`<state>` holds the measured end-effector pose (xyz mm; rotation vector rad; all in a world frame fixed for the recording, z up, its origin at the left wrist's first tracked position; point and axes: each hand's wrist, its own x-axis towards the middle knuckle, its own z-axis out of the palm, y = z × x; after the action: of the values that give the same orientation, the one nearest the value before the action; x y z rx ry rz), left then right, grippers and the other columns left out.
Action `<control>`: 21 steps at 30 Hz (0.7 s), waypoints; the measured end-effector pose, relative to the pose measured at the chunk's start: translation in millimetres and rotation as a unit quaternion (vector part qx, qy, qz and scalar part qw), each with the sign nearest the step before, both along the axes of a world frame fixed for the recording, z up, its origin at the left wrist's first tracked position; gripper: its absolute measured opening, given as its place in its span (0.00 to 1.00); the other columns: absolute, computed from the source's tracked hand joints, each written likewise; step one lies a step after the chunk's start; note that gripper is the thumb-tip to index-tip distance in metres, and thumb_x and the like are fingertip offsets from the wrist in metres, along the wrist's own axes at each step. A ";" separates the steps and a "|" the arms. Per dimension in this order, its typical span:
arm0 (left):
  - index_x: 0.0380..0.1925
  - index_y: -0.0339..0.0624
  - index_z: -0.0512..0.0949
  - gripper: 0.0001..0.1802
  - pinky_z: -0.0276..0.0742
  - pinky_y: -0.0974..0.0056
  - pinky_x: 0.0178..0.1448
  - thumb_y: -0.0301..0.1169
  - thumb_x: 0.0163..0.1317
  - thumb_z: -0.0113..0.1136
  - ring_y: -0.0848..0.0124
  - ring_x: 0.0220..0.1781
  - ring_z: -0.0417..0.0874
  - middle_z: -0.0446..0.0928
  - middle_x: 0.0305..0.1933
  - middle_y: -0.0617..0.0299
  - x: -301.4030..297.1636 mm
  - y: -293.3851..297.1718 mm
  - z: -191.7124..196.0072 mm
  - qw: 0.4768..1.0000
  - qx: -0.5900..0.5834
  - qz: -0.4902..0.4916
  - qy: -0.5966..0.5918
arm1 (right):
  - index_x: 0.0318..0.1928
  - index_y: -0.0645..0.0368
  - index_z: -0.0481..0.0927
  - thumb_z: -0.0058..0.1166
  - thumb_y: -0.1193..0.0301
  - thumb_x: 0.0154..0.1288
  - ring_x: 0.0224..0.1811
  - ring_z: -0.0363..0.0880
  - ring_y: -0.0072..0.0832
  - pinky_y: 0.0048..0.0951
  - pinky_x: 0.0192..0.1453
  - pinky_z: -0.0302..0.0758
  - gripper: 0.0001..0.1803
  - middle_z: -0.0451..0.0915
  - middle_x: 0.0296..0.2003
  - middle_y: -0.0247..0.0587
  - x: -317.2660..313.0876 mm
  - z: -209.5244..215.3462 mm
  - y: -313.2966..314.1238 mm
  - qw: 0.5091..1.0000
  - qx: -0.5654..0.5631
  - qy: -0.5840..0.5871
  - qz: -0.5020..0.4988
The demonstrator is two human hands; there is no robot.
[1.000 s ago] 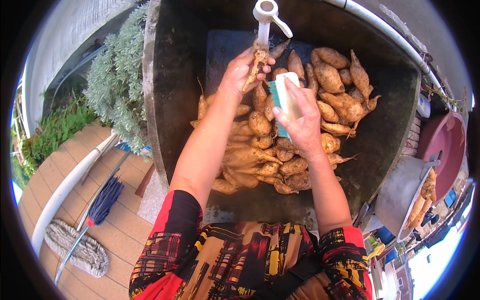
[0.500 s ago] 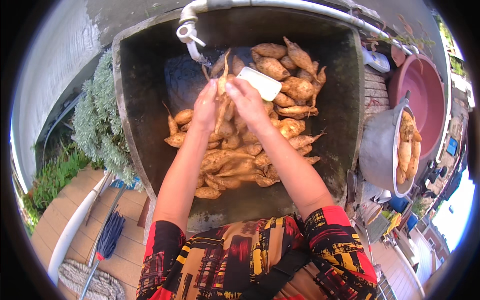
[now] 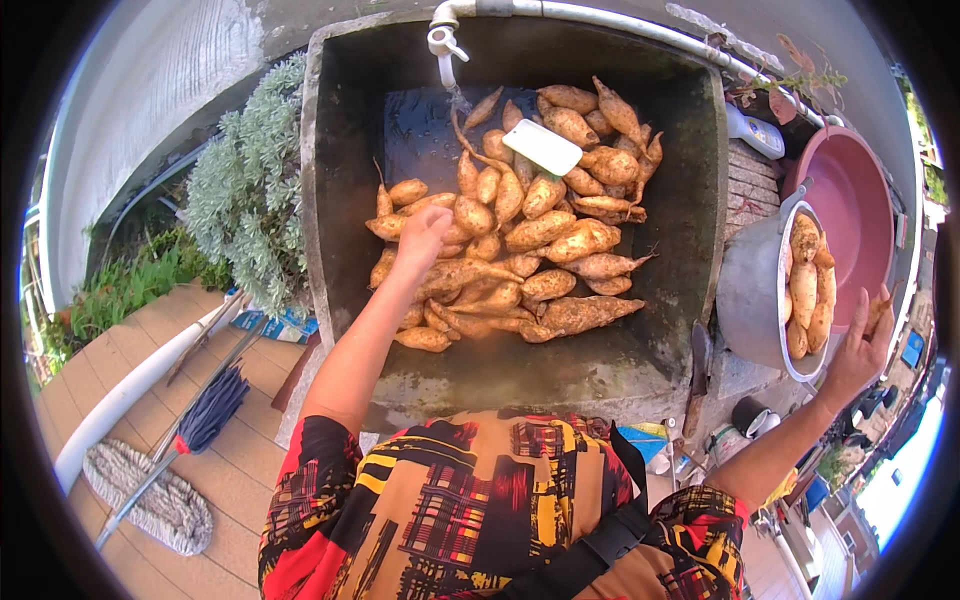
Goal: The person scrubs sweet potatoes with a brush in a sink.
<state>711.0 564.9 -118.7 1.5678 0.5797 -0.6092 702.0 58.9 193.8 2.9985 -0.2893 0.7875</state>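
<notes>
Many sweet potatoes [image 3: 540, 232], brown and wet, lie heaped in a dark concrete sink [image 3: 345, 110]. Above the heap, my left hand [image 3: 425, 235] has its fingers curled closed; whatever may be inside them is hidden. Out at the right, my right hand [image 3: 858, 352] pinches a brown sweet potato [image 3: 879, 312], mostly covered by the fingers. It is just beyond the rim of a grey metal pot [image 3: 755, 290], which contains several sweet potatoes [image 3: 805, 290]. A white rounded slab [image 3: 543, 147] rests on the heap near the back.
Water runs from a white tap [image 3: 443, 42] at the sink's back. Right of the sink are a pink tub [image 3: 855, 180], a spray bottle [image 3: 757, 132] and a knife [image 3: 698, 375]. A silvery shrub [image 3: 250, 185] and mops [image 3: 213, 405] are on the left.
My hands have parted from the sweet potato they held together over the sink. The right has swung out past the pot, gripping a sweet potato; the left has come down, fingers curled.
</notes>
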 end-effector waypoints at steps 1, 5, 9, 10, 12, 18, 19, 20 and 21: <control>0.44 0.39 0.79 0.12 0.76 0.65 0.49 0.33 0.65 0.55 0.69 0.43 0.81 0.79 0.45 0.58 -10.2 9.9 -13.1 0.997 0.073 0.000 -0.015 | 0.56 0.62 0.78 0.58 0.65 0.68 0.49 0.81 0.32 0.32 0.54 0.76 0.19 0.82 0.49 0.42 -7.4 7.4 -24.5 0.999 0.005 0.024 -0.034; 0.41 0.38 0.80 0.10 0.77 0.64 0.49 0.29 0.62 0.57 0.67 0.41 0.82 0.78 0.45 0.55 -44.7 35.5 -32.5 0.986 0.150 0.019 -0.072 | 0.56 0.59 0.79 0.56 0.58 0.68 0.47 0.80 0.41 0.35 0.52 0.75 0.22 0.80 0.46 0.45 -28.3 5.6 -74.4 0.954 -0.102 0.242 -0.147; 0.40 0.37 0.79 0.09 0.77 0.62 0.48 0.24 0.60 0.58 0.63 0.41 0.82 0.76 0.43 0.53 -50.5 30.6 -5.8 0.958 0.213 0.105 -0.159 | 0.54 0.62 0.79 0.60 0.66 0.65 0.48 0.78 0.42 0.40 0.53 0.74 0.20 0.80 0.46 0.48 -14.1 -31.8 -7.0 0.981 -0.194 0.006 -0.011; 0.40 0.36 0.78 0.08 0.77 0.61 0.47 0.23 0.60 0.58 0.61 0.40 0.82 0.75 0.42 0.53 -47.4 32.0 -0.3 0.938 0.270 0.073 -0.203 | 0.53 0.63 0.79 0.61 0.72 0.63 0.50 0.78 0.40 0.40 0.55 0.73 0.18 0.80 0.46 0.48 -4.2 -50.7 29.9 0.997 -0.061 -0.026 0.044; 0.36 0.37 0.77 0.06 0.76 0.58 0.45 0.22 0.58 0.58 0.57 0.39 0.80 0.74 0.40 0.52 -36.6 29.5 1.1 0.905 0.336 0.027 -0.259 | 0.52 0.63 0.79 0.61 0.76 0.61 0.50 0.77 0.41 0.39 0.58 0.71 0.18 0.79 0.47 0.48 14.0 -91.2 98.2 0.987 0.073 0.038 0.138; 0.39 0.41 0.77 0.10 0.73 0.54 0.51 0.23 0.55 0.59 0.55 0.47 0.77 0.75 0.45 0.54 29.1 49.7 -12.5 0.799 0.493 -0.174 -0.296 | 0.56 0.58 0.75 0.65 0.68 0.55 0.53 0.71 0.44 0.42 0.56 0.71 0.27 0.73 0.50 0.48 89.7 -221.6 238.0 0.917 0.119 0.204 0.321; 0.42 0.41 0.77 0.14 0.71 0.52 0.54 0.23 0.54 0.60 0.55 0.50 0.76 0.75 0.48 0.54 40.8 49.8 -21.7 0.771 0.524 -0.240 -0.271 | 0.57 0.58 0.74 0.65 0.67 0.55 0.53 0.71 0.44 0.44 0.56 0.70 0.29 0.72 0.51 0.48 100.8 -240.0 250.6 0.914 0.102 0.221 0.325; 0.42 0.41 0.77 0.14 0.71 0.52 0.54 0.23 0.54 0.60 0.55 0.50 0.76 0.75 0.48 0.54 51.6 47.8 -29.6 0.774 0.521 -0.240 -0.269 | 0.57 0.58 0.74 0.65 0.67 0.55 0.53 0.71 0.44 0.44 0.56 0.70 0.29 0.72 0.51 0.48 111.1 -256.9 260.1 0.913 0.101 0.225 0.325; 0.44 0.42 0.77 0.16 0.71 0.52 0.55 0.23 0.53 0.60 0.55 0.52 0.76 0.75 0.49 0.54 64.1 46.1 -36.3 0.759 0.524 -0.321 -0.217 | 0.59 0.57 0.73 0.65 0.64 0.56 0.55 0.70 0.44 0.44 0.56 0.70 0.30 0.72 0.53 0.48 122.3 -272.9 268.6 0.913 0.058 0.258 0.311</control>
<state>775.1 611.0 -155.0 2.9399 -0.0745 -0.3646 824.4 327.5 -79.1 3.2664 0.6827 -0.0630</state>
